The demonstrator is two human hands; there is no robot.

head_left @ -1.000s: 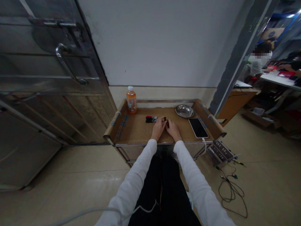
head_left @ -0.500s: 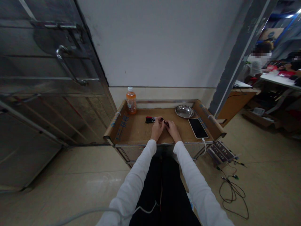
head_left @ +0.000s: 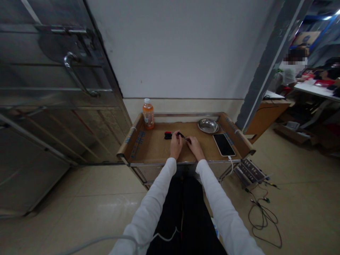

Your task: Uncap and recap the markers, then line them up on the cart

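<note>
A slim dark marker pen point(head_left: 182, 136) slants between my two hands over the cardboard-lined cart top. The end at the left looks black, and a greyer stretch runs toward the right. My left hand point(head_left: 175, 144) is closed on its left end, the fingertips pinching it. At the other end, the fingers of my right hand point(head_left: 194, 146) are closed round the tip; whether a cap sits there is too small to tell. Just left of my left hand lie a red marker point(head_left: 168, 132) and a black marker point(head_left: 168, 136), side by side and partly hidden behind that hand.
An orange drink bottle point(head_left: 148, 115) stands at the cart's back left. A shallow metal bowl point(head_left: 208, 126) and a phone point(head_left: 224, 145) with a white cable lie at the right. Raised cardboard sides point(head_left: 132, 137) edge the cart. Cables point(head_left: 262, 216) lie on the floor; a person sits far right.
My left hand has shifted slightly left and turned, baring more of the marker pen between the hands. The right hand stays nearly in place. It covers more of the loose markers.
</note>
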